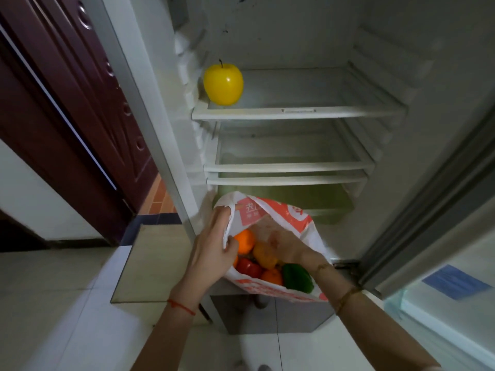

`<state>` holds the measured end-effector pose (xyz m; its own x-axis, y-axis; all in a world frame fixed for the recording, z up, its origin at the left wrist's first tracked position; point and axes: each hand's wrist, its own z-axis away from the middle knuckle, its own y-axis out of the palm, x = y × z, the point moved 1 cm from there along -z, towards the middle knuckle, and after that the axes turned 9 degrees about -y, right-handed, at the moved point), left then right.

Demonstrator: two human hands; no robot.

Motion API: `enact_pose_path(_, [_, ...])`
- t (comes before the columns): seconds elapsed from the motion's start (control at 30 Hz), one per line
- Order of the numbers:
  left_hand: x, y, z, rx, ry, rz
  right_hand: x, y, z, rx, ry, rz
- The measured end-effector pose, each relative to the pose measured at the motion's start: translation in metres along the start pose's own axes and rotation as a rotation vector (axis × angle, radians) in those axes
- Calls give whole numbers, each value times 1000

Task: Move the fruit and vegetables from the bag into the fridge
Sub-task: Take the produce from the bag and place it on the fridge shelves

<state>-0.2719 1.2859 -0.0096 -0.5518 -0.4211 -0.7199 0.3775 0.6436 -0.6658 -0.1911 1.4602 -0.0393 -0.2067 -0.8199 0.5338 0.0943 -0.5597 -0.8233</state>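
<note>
A white and orange plastic bag (pixel 292 215) hangs open in front of the fridge's lower part. My left hand (pixel 214 245) grips its left rim. My right hand (pixel 284 245) is inside the bag and blurred, over a yellow-orange fruit (pixel 263 254); whether it holds the fruit I cannot tell. Also in the bag are an orange (pixel 245 241), a red pepper (pixel 247 267), a second orange (pixel 272 277) and a green pepper (pixel 297 277). A yellow apple (pixel 223 83) stands at the left of the fridge's top shelf (pixel 294 113).
Below the top shelf come two more glass shelves (pixel 289 167) and a greenish drawer (pixel 321 199). The open fridge door (pixel 455 236) stands at the right. A dark red room door (pixel 75 103) is at the left. The floor is pale tile (pixel 67 303).
</note>
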Motion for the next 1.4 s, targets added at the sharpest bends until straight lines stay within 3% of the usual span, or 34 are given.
enact_pose_path(0.2, [2, -2, 7, -23, -6, -31, -25, 47, -20, -189, 199, -102])
enact_pose_path(0.37, [5, -3, 9, -25, -14, -45, -43, 68, -42, -183, 259, -46])
enact_pose_path(0.53, [8, -4, 6, -29, -16, -53, -29, 50, -35, -138, 189, -50])
enact_pose_path(0.77, [10, -2, -1, -23, -14, -41, -32, 13, -28, -159, 222, -521])
enact_pose_path(0.9, [12, -2, -7, -16, -56, -33, -5, -39, -17, -86, 129, -765])
enact_pose_path(1.03, [13, -2, -13, -20, -30, -22, 16, -93, -19, -230, 24, -1017])
enact_pose_path(1.23, [13, -3, -17, -3, -17, -23, 37, -116, -75, -690, 16, -572])
enact_pose_path(1.4, [15, -8, -17, -5, -48, 24, 43, -104, -129, -718, -32, -264])
